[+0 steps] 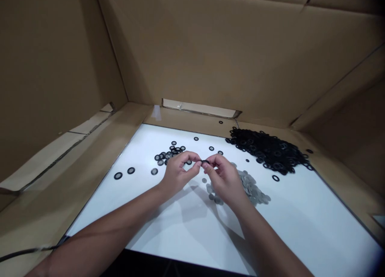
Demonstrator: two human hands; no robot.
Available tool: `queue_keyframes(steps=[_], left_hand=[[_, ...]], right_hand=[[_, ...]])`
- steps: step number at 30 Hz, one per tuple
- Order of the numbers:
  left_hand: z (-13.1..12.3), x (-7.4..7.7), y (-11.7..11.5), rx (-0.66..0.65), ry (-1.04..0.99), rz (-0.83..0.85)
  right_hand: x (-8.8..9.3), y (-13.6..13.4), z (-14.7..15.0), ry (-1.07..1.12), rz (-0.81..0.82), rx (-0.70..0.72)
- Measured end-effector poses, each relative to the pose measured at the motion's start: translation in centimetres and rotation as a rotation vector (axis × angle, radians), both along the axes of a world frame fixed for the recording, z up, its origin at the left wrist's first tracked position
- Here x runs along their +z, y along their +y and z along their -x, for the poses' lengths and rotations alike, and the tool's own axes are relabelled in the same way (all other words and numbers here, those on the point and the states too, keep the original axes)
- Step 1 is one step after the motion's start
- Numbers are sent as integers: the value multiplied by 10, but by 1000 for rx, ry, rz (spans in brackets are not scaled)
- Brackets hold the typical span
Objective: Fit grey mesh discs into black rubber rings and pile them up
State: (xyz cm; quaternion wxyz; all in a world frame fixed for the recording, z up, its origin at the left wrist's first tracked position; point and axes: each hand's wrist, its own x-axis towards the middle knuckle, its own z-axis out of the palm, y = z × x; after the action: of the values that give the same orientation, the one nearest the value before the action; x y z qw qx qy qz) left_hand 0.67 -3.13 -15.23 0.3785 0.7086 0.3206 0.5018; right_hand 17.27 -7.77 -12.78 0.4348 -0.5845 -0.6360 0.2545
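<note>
The left hand [179, 174] and right hand [224, 180] pinch a small black ring [205, 161] between their fingertips, from opposite sides. It looks light and bendy, easiest held by its rim. Grey washers [249, 187] lie just beside the right hand.

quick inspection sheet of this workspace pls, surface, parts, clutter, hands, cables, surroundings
surface: white lit panel, arm shadows across it
job's things: small black ring pinched between both hands; heap of black rings at back right; grey washers past the right hand
clutter: loose dark rings scattered left of the hands
grippers: left hand and right hand, fingertips meeting on the ring
cables: black cable at lower left
surroundings: cardboard walls around the panel
</note>
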Motion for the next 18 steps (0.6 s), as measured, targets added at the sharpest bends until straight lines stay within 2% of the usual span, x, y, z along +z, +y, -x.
queue_keyframes(steps=[3, 5, 10, 15, 18], left_hand=[[2, 1, 3, -17, 27, -53], [4, 2, 8, -82, 50, -52], [10, 9, 20, -279, 109, 91], [14, 12, 25, -337, 144, 206], [12, 9, 24, -362, 101, 311]], right_hand=[[3, -1, -1, -28, -1, -18], [5, -1, -3, -37, 16, -22], [10, -1, -12, -48, 89, 37], [9, -1, -15, -28, 199, 92], [6, -1, -13, -13, 197, 82]])
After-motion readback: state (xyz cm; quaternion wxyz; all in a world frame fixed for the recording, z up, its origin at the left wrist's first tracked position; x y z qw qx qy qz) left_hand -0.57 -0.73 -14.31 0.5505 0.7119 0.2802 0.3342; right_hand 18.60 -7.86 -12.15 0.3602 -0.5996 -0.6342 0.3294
